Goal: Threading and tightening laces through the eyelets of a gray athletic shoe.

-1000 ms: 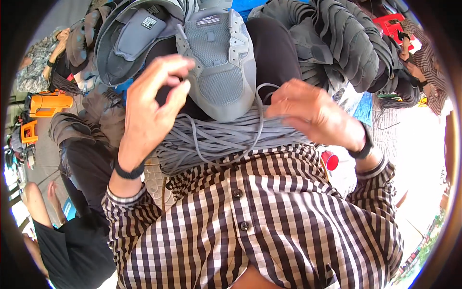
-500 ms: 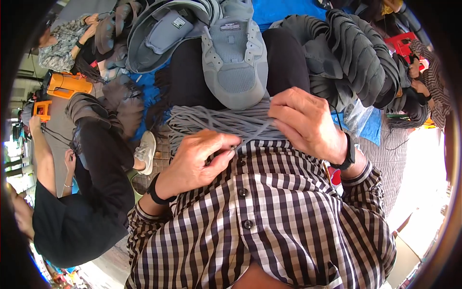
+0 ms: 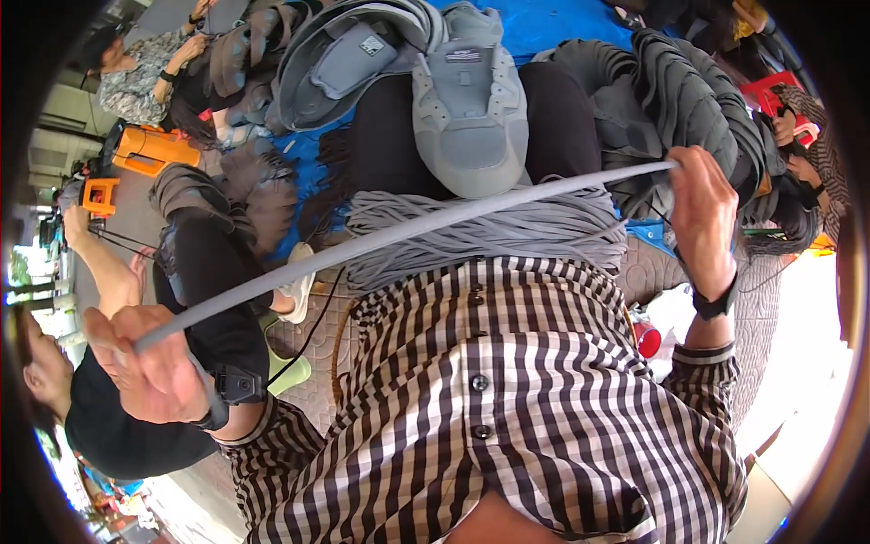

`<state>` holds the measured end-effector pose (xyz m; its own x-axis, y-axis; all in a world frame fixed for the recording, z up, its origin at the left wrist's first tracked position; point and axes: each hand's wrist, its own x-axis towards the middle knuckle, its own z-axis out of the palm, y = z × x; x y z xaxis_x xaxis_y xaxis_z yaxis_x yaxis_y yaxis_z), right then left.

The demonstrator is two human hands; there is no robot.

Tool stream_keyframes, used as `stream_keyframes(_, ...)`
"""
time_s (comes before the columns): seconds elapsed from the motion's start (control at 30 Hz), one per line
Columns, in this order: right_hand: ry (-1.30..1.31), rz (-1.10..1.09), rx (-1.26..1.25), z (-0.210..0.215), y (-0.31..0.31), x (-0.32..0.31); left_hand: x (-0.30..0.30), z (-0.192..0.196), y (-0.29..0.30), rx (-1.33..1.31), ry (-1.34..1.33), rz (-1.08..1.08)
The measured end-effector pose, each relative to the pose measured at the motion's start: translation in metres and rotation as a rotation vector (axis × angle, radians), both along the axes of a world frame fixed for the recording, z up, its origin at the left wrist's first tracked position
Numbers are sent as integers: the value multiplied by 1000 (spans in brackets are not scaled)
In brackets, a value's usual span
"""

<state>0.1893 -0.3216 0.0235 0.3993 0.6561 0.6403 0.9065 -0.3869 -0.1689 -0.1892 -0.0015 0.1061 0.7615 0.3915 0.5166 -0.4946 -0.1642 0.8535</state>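
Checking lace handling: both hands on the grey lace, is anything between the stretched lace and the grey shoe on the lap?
Nothing visible blocks it. The lace runs taut from the left hand to the right hand, passing just in front of the grey shoe and above the bundle of grey laces on the lap.

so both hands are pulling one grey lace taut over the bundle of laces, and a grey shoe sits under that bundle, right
Not quite: in the head view the grey shoe lies beyond the bundle of laces, not under it. The left hand and right hand do hold one grey lace taut.
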Motion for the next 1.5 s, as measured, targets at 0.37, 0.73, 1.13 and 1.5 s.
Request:
stream_keyframes(0.37, 267, -262, 47, -28, -39, 65, -68, -2, 79, -164, -267, 316)
stream_keyframes(0.73, 647, -424, 362, -110, -127, 150, -175, -122, 218, 442, -11, 1144)
stream_keyframes(1.13, 732, -571, 562, -136, -179, 160, -126, -150, 220, -225, -67, 899)
stream_keyframes(1.5, 879, 252, 500, -8, 13, 31, 113, -110, 19, 369, 685, 508)
